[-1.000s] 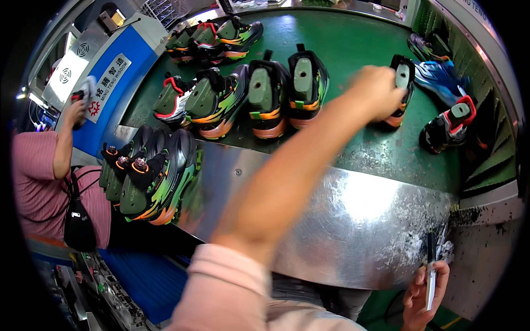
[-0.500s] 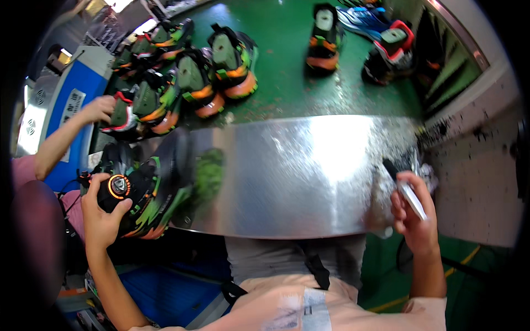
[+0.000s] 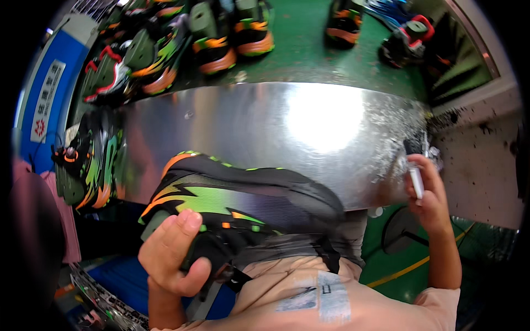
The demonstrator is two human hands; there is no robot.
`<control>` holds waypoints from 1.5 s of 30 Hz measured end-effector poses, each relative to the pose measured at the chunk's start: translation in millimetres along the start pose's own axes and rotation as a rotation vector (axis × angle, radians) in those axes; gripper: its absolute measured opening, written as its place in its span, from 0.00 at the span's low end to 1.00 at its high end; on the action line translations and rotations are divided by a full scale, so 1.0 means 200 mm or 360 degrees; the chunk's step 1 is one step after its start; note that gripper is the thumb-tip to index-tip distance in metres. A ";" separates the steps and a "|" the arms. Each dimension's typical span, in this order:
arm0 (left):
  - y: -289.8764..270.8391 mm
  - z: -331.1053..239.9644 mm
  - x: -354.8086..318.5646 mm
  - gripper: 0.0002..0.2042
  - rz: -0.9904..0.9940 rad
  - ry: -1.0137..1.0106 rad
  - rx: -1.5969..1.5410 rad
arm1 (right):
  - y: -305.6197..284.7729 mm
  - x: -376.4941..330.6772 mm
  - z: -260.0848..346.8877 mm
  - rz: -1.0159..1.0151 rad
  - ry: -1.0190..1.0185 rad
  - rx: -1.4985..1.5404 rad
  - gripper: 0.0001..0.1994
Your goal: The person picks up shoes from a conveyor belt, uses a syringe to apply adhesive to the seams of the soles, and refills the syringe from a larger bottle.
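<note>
My left hand [image 3: 174, 256] grips a black sneaker [image 3: 248, 193] with green and orange patterning, near its heel and ankle opening. The sneaker lies tilted on its side over the table's near edge, toe pointing right and sole facing away from me. A grey-green shoe last partly shows at its heel. At the right end of the metal table [image 3: 232, 121], my right hand [image 3: 430, 193] is closed round a slim white-handled tool [image 3: 416, 182]; its kind is unclear. A pair of similar sneakers [image 3: 102, 160] rests on their sides at the table's left end.
Several sneakers on lasts [image 3: 208, 44] line the green surface [image 3: 301, 55] beyond the table. A red-collared shoe [image 3: 406, 44] stands at the far right, beside a stained pale panel [image 3: 480, 176]. A blue machine [image 3: 52, 83] and a pink-clothed person are at the left.
My left hand has brought a sneaker from the left end toward me and turned it sideways. The co-worker's hand has left the far shoes. My right hand still holds the tool. The view has shifted.
</note>
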State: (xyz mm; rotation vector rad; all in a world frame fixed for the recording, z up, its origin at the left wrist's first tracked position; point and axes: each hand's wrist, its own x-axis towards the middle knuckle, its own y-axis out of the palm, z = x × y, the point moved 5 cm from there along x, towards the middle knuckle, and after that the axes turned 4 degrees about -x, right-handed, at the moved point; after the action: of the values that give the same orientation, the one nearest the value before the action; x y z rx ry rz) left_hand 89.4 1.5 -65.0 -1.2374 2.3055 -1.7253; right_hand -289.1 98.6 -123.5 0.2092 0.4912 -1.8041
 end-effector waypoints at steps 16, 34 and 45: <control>-0.04 0.11 -0.12 0.04 -0.0183 0.0318 -0.0030 | 0.92 0.14 0.76 0.1340 0.0021 0.0831 0.43; 0.02 0.15 -0.22 0.02 -0.0182 0.0286 -0.0023 | 1.27 0.24 0.75 0.1033 0.0129 0.0360 0.52; 0.02 0.13 -0.28 0.01 -0.0017 0.0413 0.0039 | 0.99 -0.03 0.60 0.0645 0.0127 0.0656 0.58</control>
State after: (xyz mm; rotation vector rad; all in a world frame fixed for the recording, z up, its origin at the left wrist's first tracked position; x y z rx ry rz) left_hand 136.7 13.2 -103.1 -1.0806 2.4039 -2.0207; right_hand -85.6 7.9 -57.8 0.6218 0.1116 -1.4825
